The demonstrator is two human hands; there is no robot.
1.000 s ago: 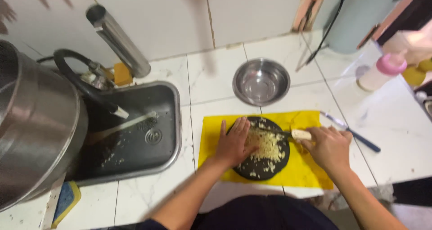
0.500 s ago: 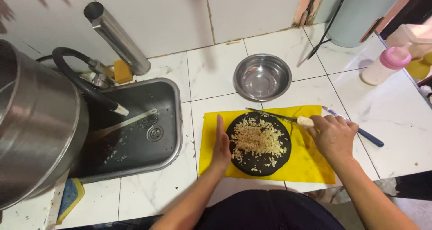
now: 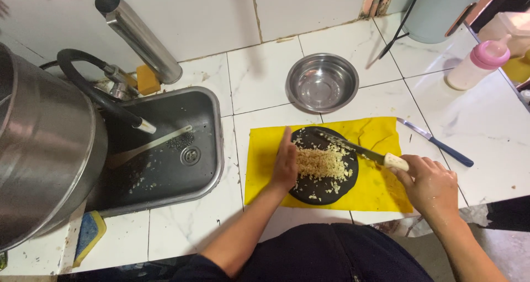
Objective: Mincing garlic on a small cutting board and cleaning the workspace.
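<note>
Tiled counter, L hand [image 3: 285, 163] flat, now edging mince [image 3: 320, 163] – R hand [image 3: 430, 184] clamped on knife [image 3: 359, 149].

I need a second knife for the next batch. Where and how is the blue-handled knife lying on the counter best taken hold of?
Grip the blue knife by its dark blue handle, the end nearest the counter's front edge. It lies flat on bare tile, blade pointing back toward the yellow mat. Probably best to come from the right and above, fingers closing across the handle, well away from the blade.

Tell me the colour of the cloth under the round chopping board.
Yellow cloth, seen in the head view, beneath the dark round board.
</note>
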